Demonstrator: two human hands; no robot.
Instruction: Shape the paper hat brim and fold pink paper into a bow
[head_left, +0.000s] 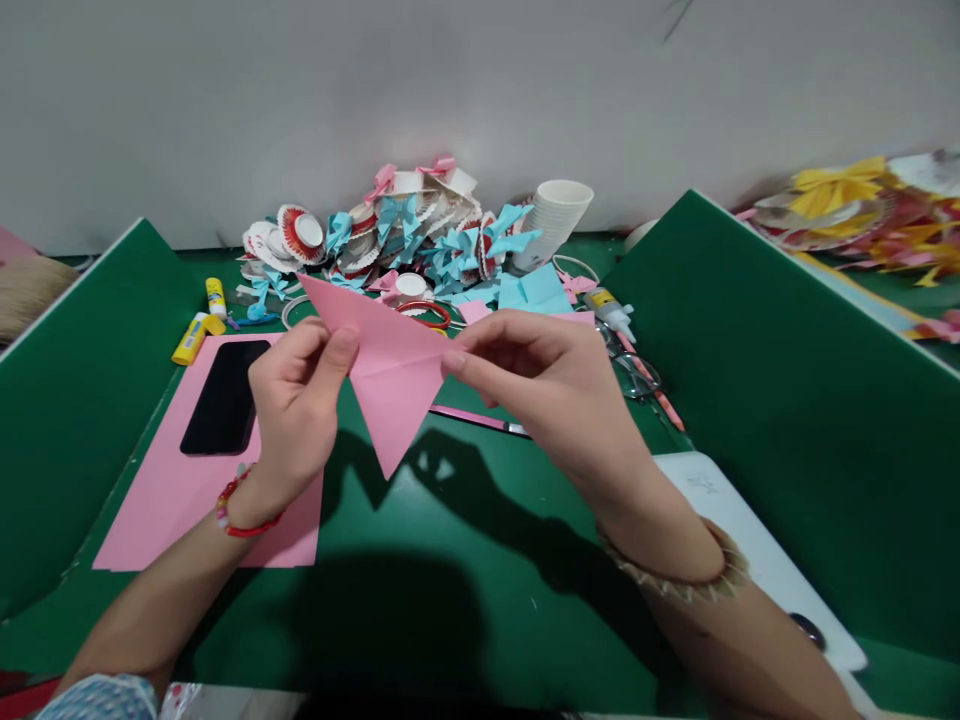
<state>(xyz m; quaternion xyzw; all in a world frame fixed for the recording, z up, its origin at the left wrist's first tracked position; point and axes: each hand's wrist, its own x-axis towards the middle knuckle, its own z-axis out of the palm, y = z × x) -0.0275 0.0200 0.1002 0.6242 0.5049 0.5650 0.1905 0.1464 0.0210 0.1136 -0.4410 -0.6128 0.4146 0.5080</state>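
Note:
A folded piece of pink paper (394, 375), triangular with a point hanging down, is held up over the green table. My left hand (300, 400) pinches its left part between thumb and fingers. With thumb and forefinger, my right hand (540, 385) grips the paper's right corner. A crease runs across the paper between the two hands. Behind and below it, a pink craft knife or pen-like tool (476, 417) lies on the table, its right end hidden by my right hand.
Pink sheets (150, 500) lie at left under a black phone (225, 397), near glue sticks (193, 338). Paper crafts with blue bows (450, 250) pile up at the back beside stacked paper cups (559, 215). Glasses (637, 375) and a white board (757, 540) lie right. Green partitions (810, 400) flank the table.

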